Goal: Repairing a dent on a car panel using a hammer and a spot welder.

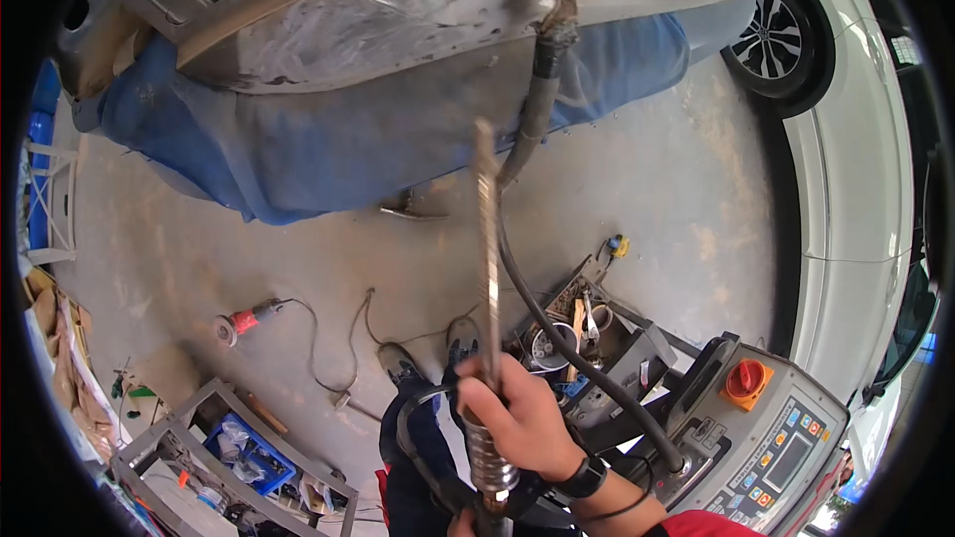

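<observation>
My right hand (532,428), with a dark watch on its wrist, is wrapped round a slide hammer (488,259), near where its long metal rod meets a ribbed metal section. The rod points away from me, its blurred tip in front of a blue cover. At the lower edge, part of my left hand (461,525) closes on the tool's near end; most of that hand is out of view. A grey vehicle panel (398,15) with scuffed, sanded patches lies at the far side. A thick black cable (577,363) runs from a control unit (736,457) up to the panel's far edge.
A blue cloth cover (298,154) hangs below the panel. A white car (846,169) stands at right. On the floor lies a red angle grinder (244,320) with its cord. Tool trays (637,358) and a metal cart (164,457) flank my legs.
</observation>
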A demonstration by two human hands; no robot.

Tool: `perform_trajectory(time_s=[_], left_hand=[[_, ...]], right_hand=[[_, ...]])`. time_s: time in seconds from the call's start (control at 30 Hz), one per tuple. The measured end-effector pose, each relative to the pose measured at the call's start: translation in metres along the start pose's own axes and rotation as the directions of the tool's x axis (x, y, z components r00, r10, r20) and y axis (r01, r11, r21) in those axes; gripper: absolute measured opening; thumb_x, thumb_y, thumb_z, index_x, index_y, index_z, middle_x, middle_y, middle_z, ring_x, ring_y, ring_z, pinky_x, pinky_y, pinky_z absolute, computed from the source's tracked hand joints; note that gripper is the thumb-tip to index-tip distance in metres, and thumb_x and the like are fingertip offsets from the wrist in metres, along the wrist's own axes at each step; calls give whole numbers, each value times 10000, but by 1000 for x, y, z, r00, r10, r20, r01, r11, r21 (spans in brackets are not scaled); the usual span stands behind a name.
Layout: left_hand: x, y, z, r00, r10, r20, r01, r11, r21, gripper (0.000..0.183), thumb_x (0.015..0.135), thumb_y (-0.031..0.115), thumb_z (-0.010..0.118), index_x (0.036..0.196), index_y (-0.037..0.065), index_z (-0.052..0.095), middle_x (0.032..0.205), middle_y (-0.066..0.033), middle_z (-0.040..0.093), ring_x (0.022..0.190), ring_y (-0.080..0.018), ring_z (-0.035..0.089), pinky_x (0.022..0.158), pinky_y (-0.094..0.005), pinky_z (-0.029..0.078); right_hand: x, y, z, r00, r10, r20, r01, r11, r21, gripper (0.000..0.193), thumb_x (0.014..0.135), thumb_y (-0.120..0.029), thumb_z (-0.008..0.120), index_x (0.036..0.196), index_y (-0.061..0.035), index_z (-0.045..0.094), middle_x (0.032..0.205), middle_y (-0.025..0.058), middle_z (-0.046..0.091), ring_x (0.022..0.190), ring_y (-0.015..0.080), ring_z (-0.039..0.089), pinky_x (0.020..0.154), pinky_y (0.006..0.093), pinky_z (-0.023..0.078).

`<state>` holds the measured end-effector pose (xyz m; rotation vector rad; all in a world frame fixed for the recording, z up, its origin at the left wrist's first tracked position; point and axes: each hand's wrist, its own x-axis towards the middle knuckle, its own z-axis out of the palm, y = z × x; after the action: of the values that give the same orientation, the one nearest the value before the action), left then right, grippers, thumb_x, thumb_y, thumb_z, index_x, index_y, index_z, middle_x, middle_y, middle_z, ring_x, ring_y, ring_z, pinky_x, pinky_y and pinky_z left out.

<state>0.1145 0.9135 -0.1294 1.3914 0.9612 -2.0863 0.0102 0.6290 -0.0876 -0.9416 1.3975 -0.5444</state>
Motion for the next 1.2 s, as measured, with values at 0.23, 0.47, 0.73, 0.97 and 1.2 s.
perform_trajectory(time_s=[0.23,0.47,0.73,0.97,1.2], left_hand=[[-6,27,39,998,56,26,-55,997,-52,363,1033,366,323,1128,97,547,909,-60,607,787,-204,615,707,-366,537],[0,23,44,996,76,40,-71,992,-108,367,1030,379,338,1134,101,554,923,-59,618,816,-210,621,723,-379,541],[-1,25,45,997,72,-9,-73,993,-89,327,1028,355,363,1091,114,576,919,-31,622,819,-180,609,727,-346,530],[2,24,39,997,64,44,-60,994,-93,312,1025,344,376,1087,118,583,909,-20,621,815,-166,608,722,-343,529],[3,24,39,996,73,44,-69,994,-86,317,1031,332,362,1100,113,580,946,-13,620,872,-160,600,769,-323,519]], right_hand=[[39,-24,9,985,-155,-73,153,988,-24,261,958,-251,532,1007,4,556,686,181,599,649,368,609,608,403,469],[48,-29,10,979,-194,-68,191,980,-55,276,961,-260,523,1007,7,571,701,199,607,658,377,614,612,412,468],[50,-28,8,986,-160,-40,158,986,-51,306,986,-277,522,1049,18,567,706,23,537,653,83,503,621,264,470],[50,-32,9,989,-138,-49,136,990,-42,271,962,-251,518,1032,4,576,731,204,615,675,371,620,629,407,473],[51,-30,8,991,-126,-44,126,992,-14,287,961,-257,524,1047,12,580,741,203,619,676,358,622,639,392,477]])
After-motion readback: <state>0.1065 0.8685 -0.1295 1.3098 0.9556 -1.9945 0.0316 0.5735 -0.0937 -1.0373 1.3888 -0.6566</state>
